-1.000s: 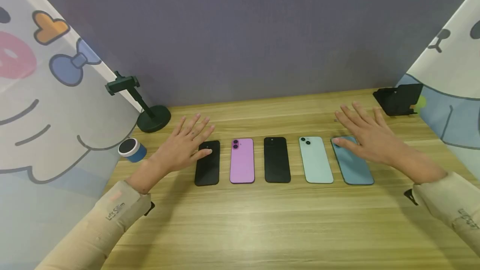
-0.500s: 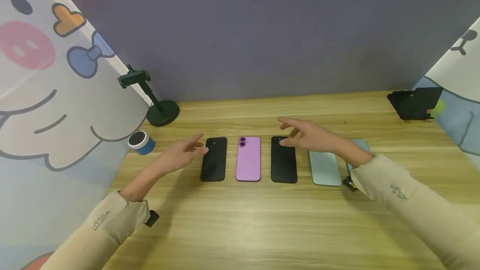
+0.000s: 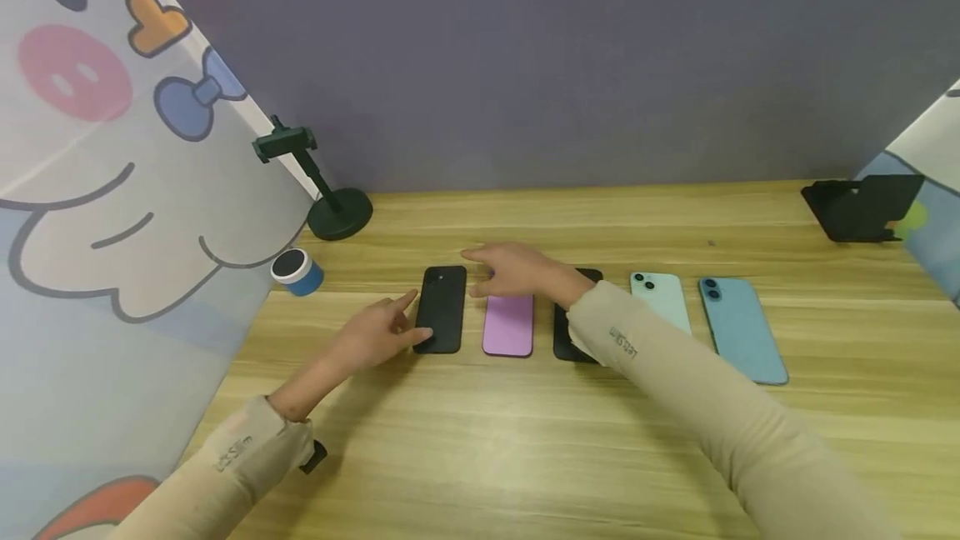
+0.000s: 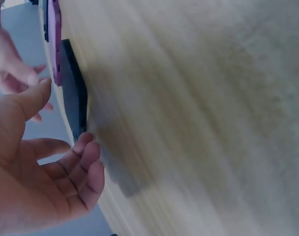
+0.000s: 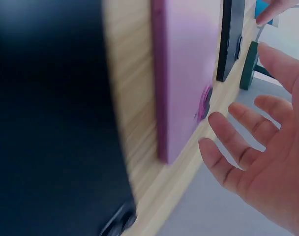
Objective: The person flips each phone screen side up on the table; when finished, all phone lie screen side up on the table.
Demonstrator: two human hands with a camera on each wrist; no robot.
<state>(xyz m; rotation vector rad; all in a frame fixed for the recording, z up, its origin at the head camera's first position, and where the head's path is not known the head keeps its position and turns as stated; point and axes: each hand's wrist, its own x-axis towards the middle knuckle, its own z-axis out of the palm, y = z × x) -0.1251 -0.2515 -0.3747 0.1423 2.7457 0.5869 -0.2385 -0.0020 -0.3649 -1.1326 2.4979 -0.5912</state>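
At the head view's centre, the right hand is partly hiding the pink phone; lower right, the right sleeve is running off the bottom edge, partly covering the mint phone.

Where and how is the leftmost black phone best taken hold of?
Likely by the two long edges of the leftmost black phone, with the left hand coming from the left and above: it lies flat, so its thin sides offer the grip, and the pink phone lies beside it on the right.
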